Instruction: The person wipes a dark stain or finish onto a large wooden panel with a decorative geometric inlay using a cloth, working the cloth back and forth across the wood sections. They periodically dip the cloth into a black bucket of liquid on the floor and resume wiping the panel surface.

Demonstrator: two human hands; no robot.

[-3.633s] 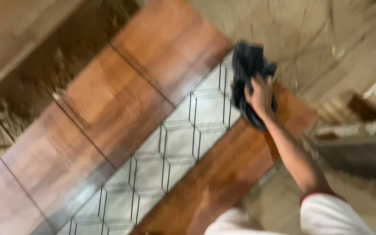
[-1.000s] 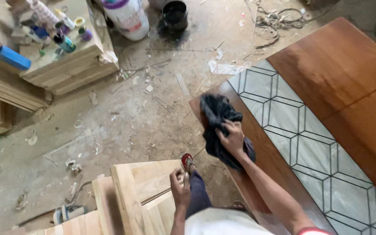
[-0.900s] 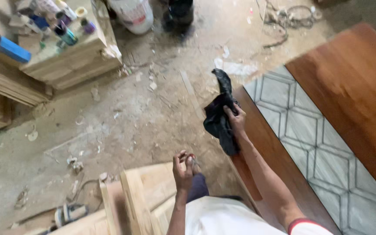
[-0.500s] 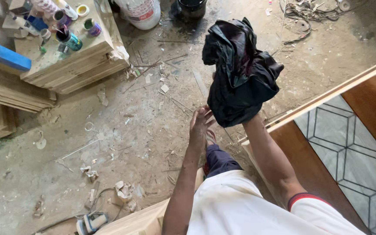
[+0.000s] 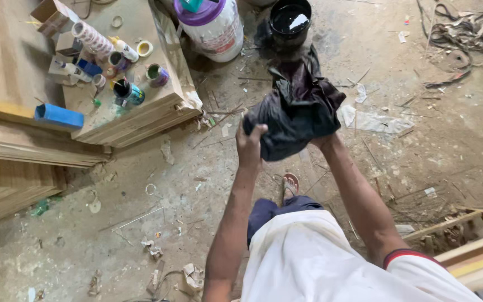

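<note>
In the head view, a crumpled black cloth rag (image 5: 298,106) is held up in front of the body, above the dusty concrete floor (image 5: 157,212), by both hands. The left hand (image 5: 249,146) is closed on the rag's lower left edge, the thumb seen pressed over the fabric. The right hand (image 5: 322,141) is mostly hidden under the rag's lower right side; only its wrist and heel are seen, so how far it is closed cannot be told, though it is clearly in contact with the cloth. Beyond the rag, a round black pot of dark liquid (image 5: 289,21) is seen on the floor, and just beside it a white plastic jar with a purple lid (image 5: 211,27). To the left, a low wooden tabletop (image 5: 141,106) is laden with small paint tins (image 5: 128,91), a roll of tape (image 5: 145,48) and a blue rectangular block (image 5: 58,116). Wood scraps and paper litter are scattered over the floor. A sandalled foot (image 5: 290,183) is seen below the rag.
</note>
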